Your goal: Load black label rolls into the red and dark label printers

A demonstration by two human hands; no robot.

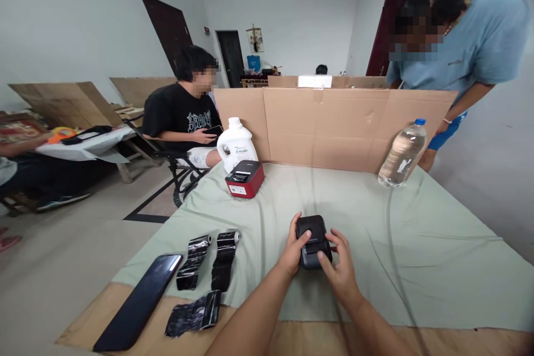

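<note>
Black plastic, box-shaped handheld device (312, 241) lies on the pale green cloth of the worktop (417, 245), near the middle of the near edge, directly ahead of the person. Long axis runs from near edge toward the far edge, slightly tilted.

Left hand (293, 251) grips the device's left flank, thumb up along its side. Right hand (340, 264) closes on the right flank and near end, a fingertip on the top face. Both hands touch it; neither is nearer in any meaningful degree. Device sits between the two palms, resting on the cloth as far as can be seen.

Counts:
- black handheld device: 1
- red and black small box-shaped printer (245, 178), toward the far-left corner: 1
- white plastic jug (236, 143), just behind the red printer: 1
- clear plastic water bottle with blue cap (403, 153), far-right, leaning on the brown cardboard screen (334, 125): 1
- crumpled black glossy ribbon strips (208, 275), near-left: 3
- long flat black panel (139, 300), near-left corner: 1

Other persons in view: 2, with a third head just showing beyond the cardboard; none touching the worktop's things.
</note>
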